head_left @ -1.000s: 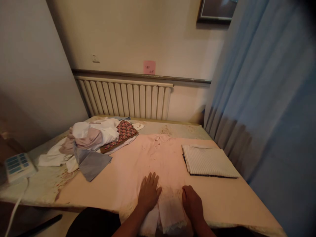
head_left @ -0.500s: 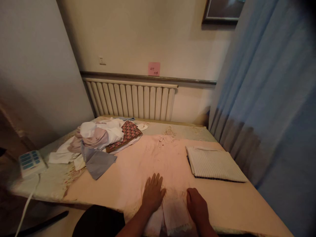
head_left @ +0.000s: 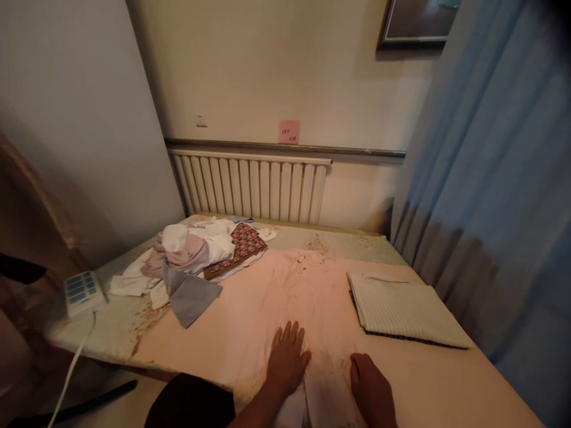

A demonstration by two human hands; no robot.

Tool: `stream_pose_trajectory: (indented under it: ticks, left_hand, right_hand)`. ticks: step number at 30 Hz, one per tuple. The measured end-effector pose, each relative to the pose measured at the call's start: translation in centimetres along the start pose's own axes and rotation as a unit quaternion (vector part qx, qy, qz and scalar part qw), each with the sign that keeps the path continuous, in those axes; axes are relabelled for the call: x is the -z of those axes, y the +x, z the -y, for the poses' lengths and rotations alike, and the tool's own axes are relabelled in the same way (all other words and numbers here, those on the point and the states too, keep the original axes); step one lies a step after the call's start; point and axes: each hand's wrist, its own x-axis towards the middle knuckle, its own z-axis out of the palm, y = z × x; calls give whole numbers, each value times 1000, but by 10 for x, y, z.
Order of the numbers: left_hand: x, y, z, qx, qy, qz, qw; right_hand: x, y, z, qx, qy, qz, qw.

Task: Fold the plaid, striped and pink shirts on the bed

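Observation:
A pale pink shirt [head_left: 307,303] lies spread on the table, its collar and small buttons toward the wall. Its colour nearly matches the pink cloth below, so the side edges are hard to trace. My left hand [head_left: 288,362] rests flat on the shirt's lower part, fingers stretched out. At the right of that lower part, my right hand [head_left: 373,389] is closed with its fingers curled under, pinching the shirt's edge; the fingertips are hidden. Between my hands, a paler panel of the shirt runs down toward the table's near edge.
On the left are a heap of white and mauve clothes [head_left: 187,246], a grey cloth [head_left: 191,300] and a dark patterned cloth [head_left: 238,246]. A folded striped garment [head_left: 408,309] lies right. A white power strip [head_left: 82,291] sits at the left corner; a blue curtain [head_left: 482,196] hangs right.
The view has shifted, so everything appears slightly lower and further right. Both hands keep about the same place on the shirt, and its lace-edged lower end has left the frame.

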Motion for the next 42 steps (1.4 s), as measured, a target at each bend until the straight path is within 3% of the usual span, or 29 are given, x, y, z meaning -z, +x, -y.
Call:
stream_pose_trajectory:
  ticks: [6, 14, 33, 42]
  left_hand:
    - [-3, 0, 2, -6, -11, -11, 1000]
    - [-5, -1, 4, -2, -11, -5, 1000]
    - [-1, -3, 1, 6, -11, 3, 1000]
    - [-7, 0, 3, 3, -9, -2, 1000]
  right_hand:
    - [-3, 0, -4, -3, 20, -15, 1000]
    - [6, 1, 3, -19, 10, 36, 999]
    - [2, -1, 0, -1, -11, 21, 1000]
    - [3, -1, 2, 10, -32, 15, 999]
